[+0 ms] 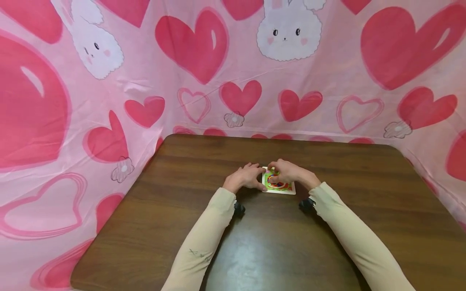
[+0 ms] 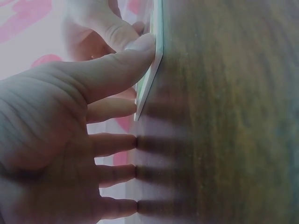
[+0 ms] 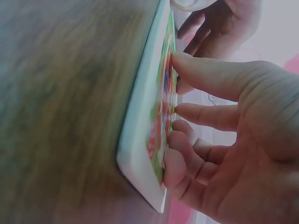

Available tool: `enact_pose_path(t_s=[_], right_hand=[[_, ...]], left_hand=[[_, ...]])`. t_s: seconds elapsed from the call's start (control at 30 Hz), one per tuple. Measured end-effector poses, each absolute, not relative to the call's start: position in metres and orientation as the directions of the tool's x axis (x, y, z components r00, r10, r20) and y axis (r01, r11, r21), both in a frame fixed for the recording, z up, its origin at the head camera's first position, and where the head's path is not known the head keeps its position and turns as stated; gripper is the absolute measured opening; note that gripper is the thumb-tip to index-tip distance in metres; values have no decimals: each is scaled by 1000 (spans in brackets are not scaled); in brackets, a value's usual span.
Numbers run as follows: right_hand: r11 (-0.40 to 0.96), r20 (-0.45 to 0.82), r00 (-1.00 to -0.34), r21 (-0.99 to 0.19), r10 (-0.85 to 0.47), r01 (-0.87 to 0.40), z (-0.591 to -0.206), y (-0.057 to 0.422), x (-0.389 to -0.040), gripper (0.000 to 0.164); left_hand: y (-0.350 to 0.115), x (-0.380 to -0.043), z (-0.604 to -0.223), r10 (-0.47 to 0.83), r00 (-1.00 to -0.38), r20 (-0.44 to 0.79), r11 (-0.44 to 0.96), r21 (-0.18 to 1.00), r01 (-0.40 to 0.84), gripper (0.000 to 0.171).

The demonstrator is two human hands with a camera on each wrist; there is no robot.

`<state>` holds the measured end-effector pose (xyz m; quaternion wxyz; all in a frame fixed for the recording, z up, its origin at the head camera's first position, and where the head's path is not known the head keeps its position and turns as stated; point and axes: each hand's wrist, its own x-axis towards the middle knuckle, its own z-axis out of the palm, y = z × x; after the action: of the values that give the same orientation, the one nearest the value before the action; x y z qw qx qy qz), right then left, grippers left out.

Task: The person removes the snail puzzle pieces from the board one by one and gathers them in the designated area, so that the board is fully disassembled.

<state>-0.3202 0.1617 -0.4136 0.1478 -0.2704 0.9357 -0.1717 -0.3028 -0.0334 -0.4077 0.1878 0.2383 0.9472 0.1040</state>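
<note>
A flat, square board with a white border and a bright picture in green, red, yellow and blue lies on the brown table. At its left side, my left hand touches the edge with thumb and index finger. The other left fingers stand nearly straight, tips on the table. My right hand is over the board. Its thumb and index finger touch the picture well apart, with nothing visible between them. The remaining right fingers are bent and rest against the picture near the right border.
The wooden table has rounded corners. A pink cloth printed with hearts and rabbits hangs behind it and along its sides. Dark wrist devices sit under both cream sleeves.
</note>
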Motion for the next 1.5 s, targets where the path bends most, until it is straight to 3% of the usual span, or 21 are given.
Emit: enact_pose_path(t_s=[0.77, 1.13, 1.5], right_hand=[[780, -226, -799, -471, -558, -411, -415, 161, -326, 46], [768, -171, -793, -429, -585, -475, -412, 156, -329, 44], [765, -226, -790, -495, -570, -411, -413, 159, -330, 39]], left_hand=[[-35, -304, -412, 473, -825, -309, 875, 277, 398, 83], [-38, -305, -413, 463, -835, -299, 879, 278, 388, 82], [-35, -305, -412, 462, -829, -314, 882, 264, 391, 80]])
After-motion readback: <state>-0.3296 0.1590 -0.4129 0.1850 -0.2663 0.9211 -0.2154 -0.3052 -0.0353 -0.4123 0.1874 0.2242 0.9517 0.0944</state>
